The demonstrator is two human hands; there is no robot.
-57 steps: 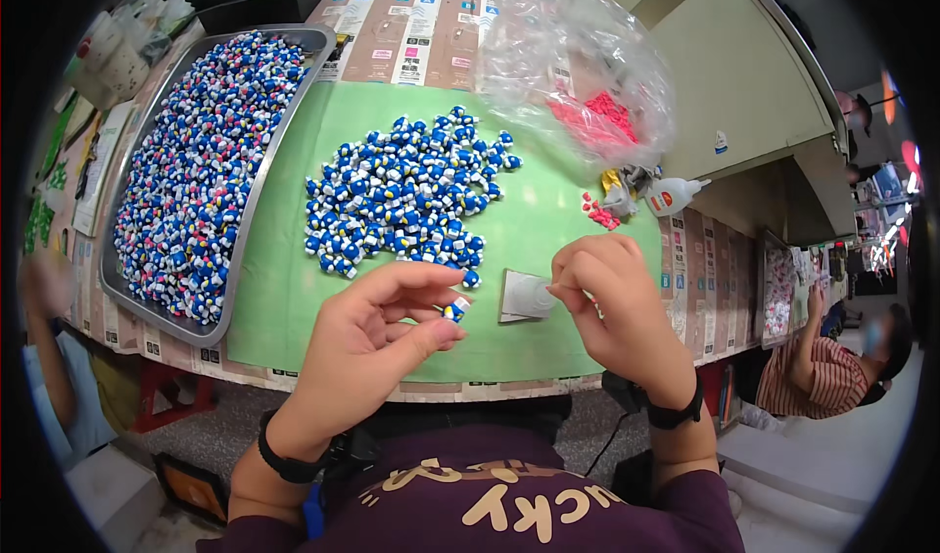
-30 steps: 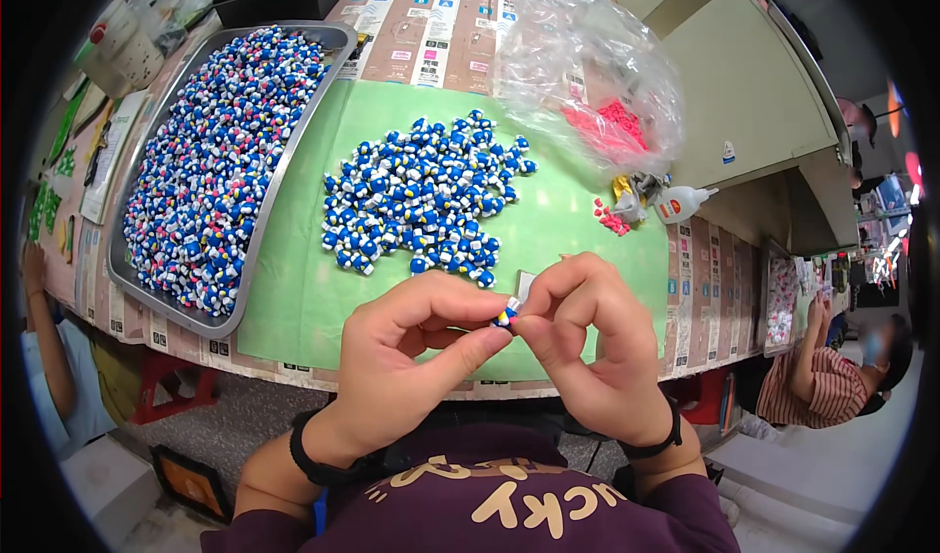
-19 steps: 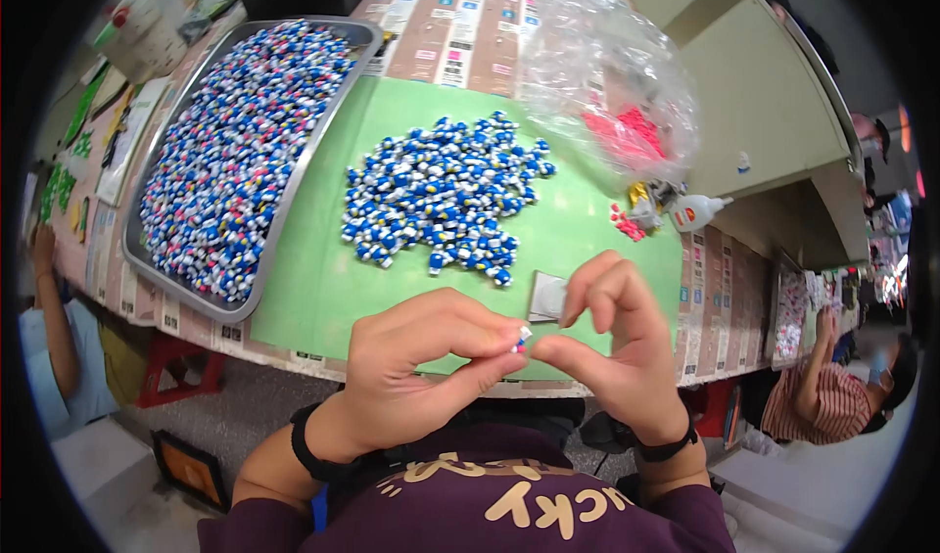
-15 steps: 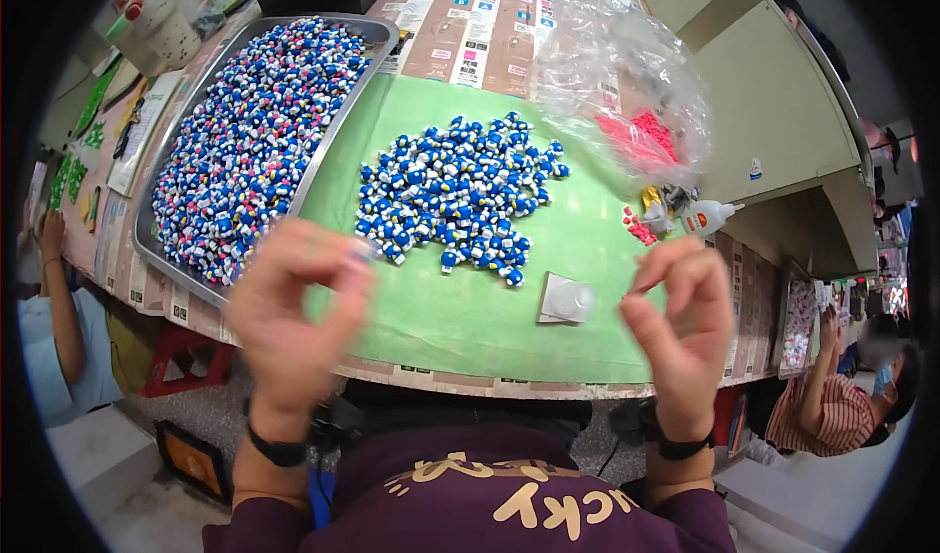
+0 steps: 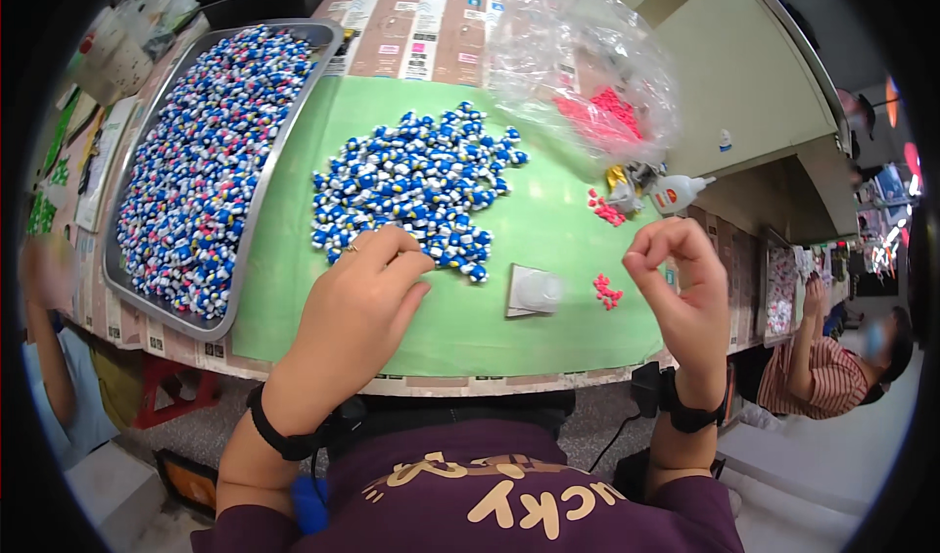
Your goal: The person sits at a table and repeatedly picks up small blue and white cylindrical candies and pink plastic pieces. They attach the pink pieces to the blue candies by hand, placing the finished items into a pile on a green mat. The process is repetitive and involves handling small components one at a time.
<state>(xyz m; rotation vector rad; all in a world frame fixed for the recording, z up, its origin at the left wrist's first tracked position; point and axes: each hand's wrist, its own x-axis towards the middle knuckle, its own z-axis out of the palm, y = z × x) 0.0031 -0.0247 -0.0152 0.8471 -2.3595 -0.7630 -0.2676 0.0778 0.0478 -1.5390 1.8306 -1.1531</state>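
My left hand reaches palm-down to the near edge of a pile of small blue-and-white figure pieces. Its fingers are bent, with thumb and index finger a little apart and nothing visible between them. To the right, my right hand is raised above the green mat, thumb and index finger pinched together; whatever may be in the pinch is too small to make out. Between the hands stands a small translucent white cup on a white square. Tiny pink pieces lie beside my right hand.
A metal tray full of blue, white and pink pieces stands left. Behind lie a clear plastic bag with pink pieces, more pink pieces and a white squeeze bottle. A cabinet bounds the right; other people sit at both sides.
My left hand has moved from beside the tray to the pile's near edge. My right hand stays pinched. The view has shifted, and the pink pieces near that hand now show.
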